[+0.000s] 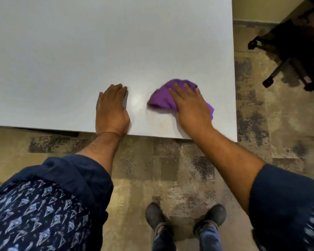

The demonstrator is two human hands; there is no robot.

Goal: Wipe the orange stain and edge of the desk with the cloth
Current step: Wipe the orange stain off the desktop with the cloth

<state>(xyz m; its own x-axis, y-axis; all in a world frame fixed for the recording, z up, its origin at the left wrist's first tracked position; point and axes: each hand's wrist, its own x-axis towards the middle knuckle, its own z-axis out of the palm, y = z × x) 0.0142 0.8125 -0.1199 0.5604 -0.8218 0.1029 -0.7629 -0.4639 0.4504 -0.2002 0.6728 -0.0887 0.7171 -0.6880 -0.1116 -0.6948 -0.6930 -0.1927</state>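
Cloth [164, 98] is the purple one, lying bunched up on the white tabletop [80, 51] close to the near right corner, and the right hand [190, 107] is pressing flat on top of it with fingers spread out over the fabric. Its edges are looking a bit blurred. No orange stain that I can make out from this angle, just a shiny patch between the hands.

Nearest to the camera, a pair of dark shoes [185, 214] is standing on the patchy brown carpet [152, 160], with dark blue patterned sleeves [43, 205] on both arms. The left hand [111, 109] is lying palm down on the bare tabletop just beside the cloth, fingers together, holding nothing, wrist sitting at the near edge.

Farther off on the right, a black office chair [294, 51] is sitting on the carpet, well apart from the tabletop.
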